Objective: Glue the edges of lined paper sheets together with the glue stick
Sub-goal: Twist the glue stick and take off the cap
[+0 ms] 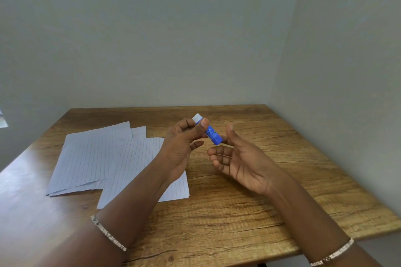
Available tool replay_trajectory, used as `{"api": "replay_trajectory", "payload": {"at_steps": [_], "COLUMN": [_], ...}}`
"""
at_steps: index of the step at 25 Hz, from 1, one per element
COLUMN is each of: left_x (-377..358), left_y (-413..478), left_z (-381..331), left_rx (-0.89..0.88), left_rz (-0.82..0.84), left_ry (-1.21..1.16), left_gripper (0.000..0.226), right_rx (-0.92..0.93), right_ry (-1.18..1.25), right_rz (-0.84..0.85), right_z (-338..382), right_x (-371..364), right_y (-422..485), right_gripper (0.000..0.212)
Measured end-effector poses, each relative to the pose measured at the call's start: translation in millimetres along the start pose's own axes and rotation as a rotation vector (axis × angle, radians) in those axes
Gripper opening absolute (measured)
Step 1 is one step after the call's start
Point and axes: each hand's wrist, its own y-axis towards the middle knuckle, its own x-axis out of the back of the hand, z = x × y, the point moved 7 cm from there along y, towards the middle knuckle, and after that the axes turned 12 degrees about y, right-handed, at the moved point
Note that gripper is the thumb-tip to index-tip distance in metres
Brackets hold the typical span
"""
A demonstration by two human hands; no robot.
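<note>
A blue glue stick point(212, 134) with a white cap is held tilted above the table, cap end up and to the left. My left hand point(184, 145) grips it near the cap between thumb and fingers. My right hand point(240, 158) is beside the stick's lower end, palm turned inward, fingers apart; its thumb and fingertips are close to the blue end, and I cannot tell whether they touch it. Lined paper sheets lie flat on the left half of the table: one pile point(91, 156) at the left and another sheet point(134, 162) overlapping it, partly under my left forearm.
The wooden table point(249, 206) stands in a corner, with grey walls behind and to the right. Its front edge runs across the lower right. Both wrists wear thin bracelets.
</note>
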Motion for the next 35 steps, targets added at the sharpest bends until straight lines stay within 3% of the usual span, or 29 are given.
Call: {"api": "replay_trajectory", "payload": {"at_steps": [4,8,10,13,17,19,21,24,28,35], "left_x": [-2.0,-4.8,-4.1,-2.9,-3.5,-4.5,-3.9,-3.0,0.6,-1.5], "left_y": [-0.9,-2.1,-2.3,-2.7,-2.5,-3.1,-3.1,-3.4,-2.6,-1.1], "left_z": [-1.2,0.0,0.4,0.3,-0.3,0.2,1.0,1.2,-0.8,-0.7], "left_rx": [-0.011,0.004,0.014,0.007,0.005,0.01,0.015,0.021,0.011,-0.005], "left_rz": [0.013,0.007,0.004,0.007,0.007,0.006,0.0,0.002,-0.011,0.025], "left_ry": [0.021,0.033,0.023,0.021,0.055,0.072,0.07,0.047,0.047,0.071], "left_gripper": [0.025,0.027,0.028,0.029,0.03,0.03,0.03,0.029,0.036,0.026], "right_rx": [0.067,0.24,0.151,0.057,0.152,0.222,0.182,0.048,0.116,0.044], "right_ry": [0.044,-0.08,-0.025,0.02,-0.017,-0.064,-0.05,-0.037,-0.015,0.032], "right_rz": [0.03,0.023,0.024,-0.048,-0.02,-0.021,-0.033,-0.069,-0.066,-0.043], "right_z": [3.2,13.8,7.1,1.9,7.9,14.2,12.3,0.4,6.4,1.3], "right_x": [0.8,3.7,1.5,4.9,7.6,8.2,8.4,6.8,8.0,3.5], "right_y": [1.6,1.3,0.8,1.7,3.4,1.9,0.4,-0.5,0.3,-0.2], "right_gripper": [0.02,0.024,0.017,0.033,0.015,0.023,0.021,0.04,0.026,0.034]}}
